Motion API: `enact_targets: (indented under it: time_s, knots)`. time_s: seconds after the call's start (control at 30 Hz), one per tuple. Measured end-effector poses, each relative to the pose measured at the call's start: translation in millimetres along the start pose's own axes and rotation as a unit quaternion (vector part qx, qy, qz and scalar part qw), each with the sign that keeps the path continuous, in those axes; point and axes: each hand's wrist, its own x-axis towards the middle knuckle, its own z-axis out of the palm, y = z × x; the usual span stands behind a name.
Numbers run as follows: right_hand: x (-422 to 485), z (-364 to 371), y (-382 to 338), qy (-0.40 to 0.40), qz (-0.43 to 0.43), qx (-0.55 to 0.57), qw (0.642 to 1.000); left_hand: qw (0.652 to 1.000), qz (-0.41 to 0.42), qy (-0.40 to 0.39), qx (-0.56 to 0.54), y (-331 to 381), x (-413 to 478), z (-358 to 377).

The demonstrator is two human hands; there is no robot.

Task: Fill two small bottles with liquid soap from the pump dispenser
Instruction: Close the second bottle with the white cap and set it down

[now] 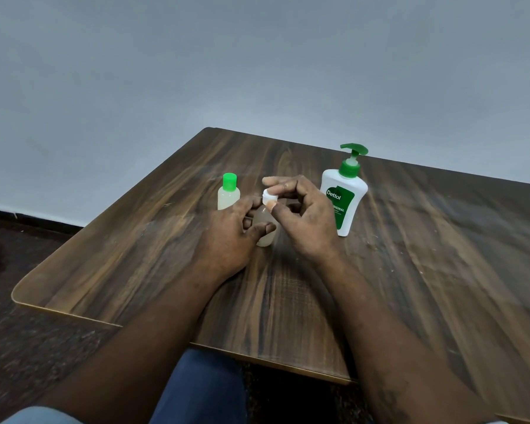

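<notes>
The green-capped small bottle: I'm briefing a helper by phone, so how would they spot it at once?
On the wooden table, start at the white pump dispenser and look left, past the right hand, then the left hand. A small translucent bottle stands upright just beyond it. Unlike the white-capped bottle that the hands hold, it has a bright green cap and is not held.

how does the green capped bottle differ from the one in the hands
The green-capped bottle stands free, untouched; the white-capped bottle is gripped by the left hand while the right hand pinches its white cap. Caps differ: green against white. Both are small, translucent, upright on the table and hold pale liquid.
</notes>
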Motion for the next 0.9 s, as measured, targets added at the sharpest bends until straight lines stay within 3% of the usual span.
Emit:
enact_targets:
  time_s: [0.23,0.4,0.6,0.77,0.9]
  knots:
    - [0.3,1.2,1.0,0.036,0.007,-0.013,0.999,1.0,-0.003,0.003,0.018,-1.6,0.6,1.9]
    - [0.4,1.0,1.4,0.003,0.011,0.012,1.0,1.0,-0.011,-0.002,0.016,-1.3,0.8,1.7]
    - [0.0,1.9,1.5,0.044,0.025,-0.013,0.999,1.0,-0.001,0.0,0.018,0.0,0.2,1.0]
    - [-0.7,1.0,-1.1,0.004,0.026,0.013,1.0,1.0,-0.002,0.006,0.014,-1.4,1.3,2.1]
    - [-0.2,2.6,1.0,0.036,0.029,-0.011,0.999,1.0,-0.003,0.012,0.018,1.1,0.1,2.5]
